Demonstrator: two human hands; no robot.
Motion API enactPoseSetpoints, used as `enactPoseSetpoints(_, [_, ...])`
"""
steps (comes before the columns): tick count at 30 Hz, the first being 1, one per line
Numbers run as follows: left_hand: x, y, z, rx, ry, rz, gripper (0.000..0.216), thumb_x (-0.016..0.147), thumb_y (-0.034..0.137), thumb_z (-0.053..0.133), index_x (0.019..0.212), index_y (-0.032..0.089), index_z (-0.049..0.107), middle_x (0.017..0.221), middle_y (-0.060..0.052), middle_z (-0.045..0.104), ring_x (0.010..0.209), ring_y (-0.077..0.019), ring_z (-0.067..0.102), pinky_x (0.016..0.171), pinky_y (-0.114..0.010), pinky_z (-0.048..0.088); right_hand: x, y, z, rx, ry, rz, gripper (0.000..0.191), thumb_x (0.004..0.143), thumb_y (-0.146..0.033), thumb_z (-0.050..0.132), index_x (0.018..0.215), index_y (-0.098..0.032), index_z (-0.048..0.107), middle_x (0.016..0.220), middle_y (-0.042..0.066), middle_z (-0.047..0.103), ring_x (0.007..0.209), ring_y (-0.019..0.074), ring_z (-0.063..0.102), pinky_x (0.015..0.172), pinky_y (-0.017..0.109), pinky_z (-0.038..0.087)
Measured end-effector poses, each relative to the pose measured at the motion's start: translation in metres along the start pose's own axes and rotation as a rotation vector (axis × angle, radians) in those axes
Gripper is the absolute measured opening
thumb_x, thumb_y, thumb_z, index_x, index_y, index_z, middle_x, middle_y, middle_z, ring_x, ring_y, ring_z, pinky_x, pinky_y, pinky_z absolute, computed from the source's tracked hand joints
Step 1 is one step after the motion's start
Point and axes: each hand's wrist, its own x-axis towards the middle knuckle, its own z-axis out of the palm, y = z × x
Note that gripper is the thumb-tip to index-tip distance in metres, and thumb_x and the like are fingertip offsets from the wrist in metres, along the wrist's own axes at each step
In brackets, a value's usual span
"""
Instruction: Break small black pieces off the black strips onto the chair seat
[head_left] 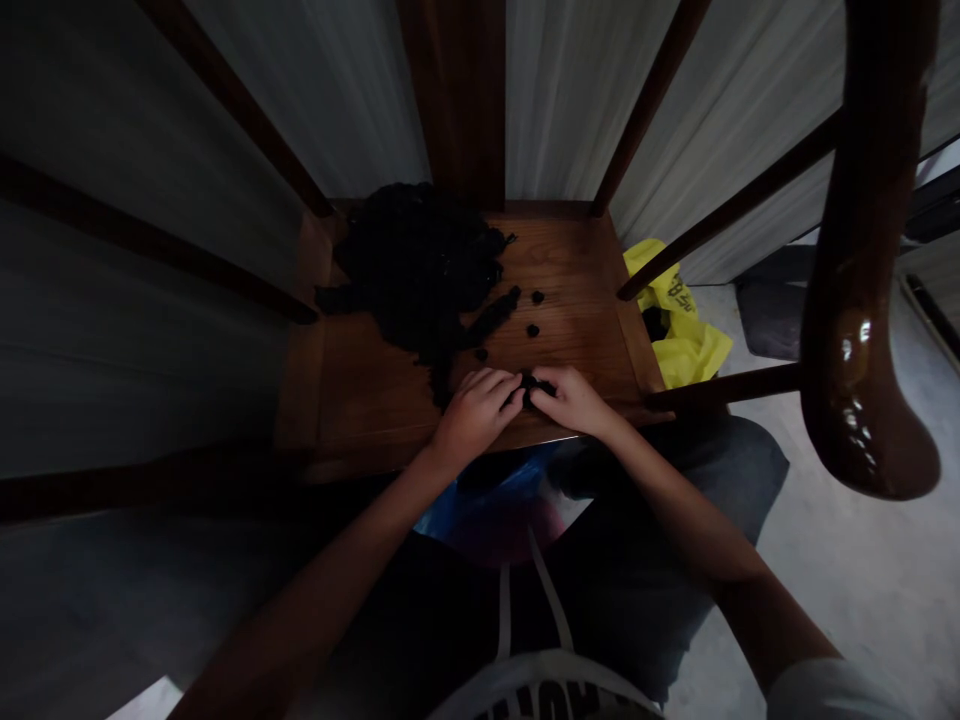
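1. Head view: black piece [529, 384] is pinched by left hand [480, 408] and right hand [573, 400] at the near edge of the seat [581, 345].
2. Far left corner is covered by black heap [420, 260].
3. Three bits [533, 330] are scattered nearby.

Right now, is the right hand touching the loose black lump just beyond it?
Apart: the head view shows bare wood between the right hand and loose black lump.

black piece [531, 384] | held, partly hidden | at front of wooden seat [589, 345]
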Motion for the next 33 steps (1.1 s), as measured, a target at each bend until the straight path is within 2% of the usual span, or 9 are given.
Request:
enactPoseSetpoints(9, [0.011, 0.003, -0.002, 0.040, -0.140, -0.133, 0.021, 0.086, 0.016, 0.053, 0.099, 0.018, 0.069, 0.091, -0.004, 0.071, 0.088, -0.0201, 0.063, 0.079, -0.035, 0.045, -0.001, 0.000, 0.007, 0.050, -0.006, 0.004, 0.014, 0.083, -0.018, 0.048, 0.071, -0.016, 0.053, 0.064, -0.004, 0.047, 0.060, 0.0096, 0.042, 0.058, 0.023, 0.028])
enactPoseSetpoints(15, [0.013, 0.004, -0.009, -0.260, -0.135, -0.190, 0.017, 0.082, 0.014, 0.057, 0.083, 0.019, 0.073, 0.082, -0.002, 0.073, 0.079, -0.0169, 0.066, 0.078, -0.032, 0.046, -0.002, 0.002, -0.007, 0.147, -0.155, -0.017, 0.017, 0.083, -0.019, 0.046, 0.067, -0.016, 0.051, 0.065, -0.003, 0.046, 0.061, 0.0099, 0.041, 0.058, 0.023, 0.030])
enactPoseSetpoints(19, [0.014, 0.002, -0.015, -0.512, -0.128, -0.264, 0.019, 0.083, 0.015, 0.056, 0.085, 0.019, 0.074, 0.086, -0.003, 0.073, 0.079, -0.0159, 0.067, 0.076, -0.029, 0.050, -0.002, 0.004, -0.011, 0.138, -0.203, -0.028, 0.015, 0.081, -0.020, 0.048, 0.067, -0.016, 0.051, 0.064, -0.003, 0.045, 0.061, 0.0100, 0.041, 0.058, 0.023, 0.031])
enactPoseSetpoints(22, [0.015, -0.002, -0.017, -0.593, -0.165, -0.262, 0.020, 0.083, 0.015, 0.054, 0.085, 0.019, 0.074, 0.088, -0.003, 0.073, 0.082, -0.0161, 0.067, 0.077, -0.029, 0.051, -0.001, 0.005, -0.010, 0.061, -0.242, -0.030, 0.016, 0.081, -0.022, 0.049, 0.066, -0.016, 0.050, 0.061, -0.004, 0.043, 0.057, 0.0090, 0.039, 0.055, 0.022, 0.028])
enactPoseSetpoints(25, [0.016, -0.005, -0.018, -0.589, -0.199, -0.258, 0.019, 0.083, 0.015, 0.055, 0.087, 0.018, 0.073, 0.087, -0.003, 0.070, 0.083, -0.0160, 0.066, 0.078, -0.029, 0.049, 0.000, 0.002, -0.010, -0.015, -0.186, -0.052, 0.015, 0.082, -0.023, 0.049, 0.068, -0.017, 0.051, 0.062, -0.004, 0.046, 0.057, 0.0095, 0.042, 0.056, 0.023, 0.030])
enactPoseSetpoints(27, [0.016, -0.005, -0.019, -0.555, -0.187, -0.287, 0.017, 0.084, 0.017, 0.055, 0.089, 0.018, 0.072, 0.088, -0.003, 0.069, 0.084, -0.0161, 0.065, 0.079, -0.029, 0.048, 0.000, -0.003, -0.013, -0.043, -0.100, -0.094, 0.007, 0.082, -0.022, 0.051, 0.079, -0.017, 0.055, 0.072, -0.001, 0.054, 0.068, 0.0126, 0.050, 0.065, 0.025, 0.037])
enactPoseSetpoints(29, [0.016, -0.004, -0.021, -0.527, -0.186, -0.304, 0.015, 0.085, 0.018, 0.055, 0.088, 0.017, 0.070, 0.089, -0.003, 0.069, 0.086, -0.0162, 0.064, 0.080, -0.029, 0.047, -0.001, -0.009, -0.018, -0.055, -0.031, -0.158, 0.019, 0.079, -0.021, 0.053, 0.097, -0.018, 0.056, 0.092, 0.004, 0.060, 0.086, 0.0179, 0.055, 0.078, 0.030, 0.042])
enactPoseSetpoints(31, [0.016, -0.002, -0.023, -0.507, -0.209, -0.283, 0.014, 0.086, 0.019, 0.055, 0.085, 0.017, 0.069, 0.087, -0.002, 0.068, 0.084, -0.0159, 0.064, 0.078, -0.028, 0.046, -0.003, -0.015, -0.024, -0.066, 0.040, -0.227, 0.035, 0.077, -0.021, 0.056, 0.112, -0.020, 0.052, 0.110, 0.009, 0.057, 0.103, 0.0227, 0.053, 0.090, 0.036, 0.041])
enactPoseSetpoints(33, [0.016, 0.000, -0.024, -0.472, -0.236, -0.241, 0.013, 0.087, 0.021, 0.055, 0.081, 0.017, 0.067, 0.083, -0.001, 0.067, 0.080, -0.0151, 0.062, 0.076, -0.028, 0.044, -0.006, -0.019, -0.028, -0.098, 0.113, -0.271, 0.034, 0.077, -0.023, 0.058, 0.110, -0.020, 0.052, 0.112, 0.010, 0.055, 0.107, 0.0245, 0.051, 0.093, 0.039, 0.039])
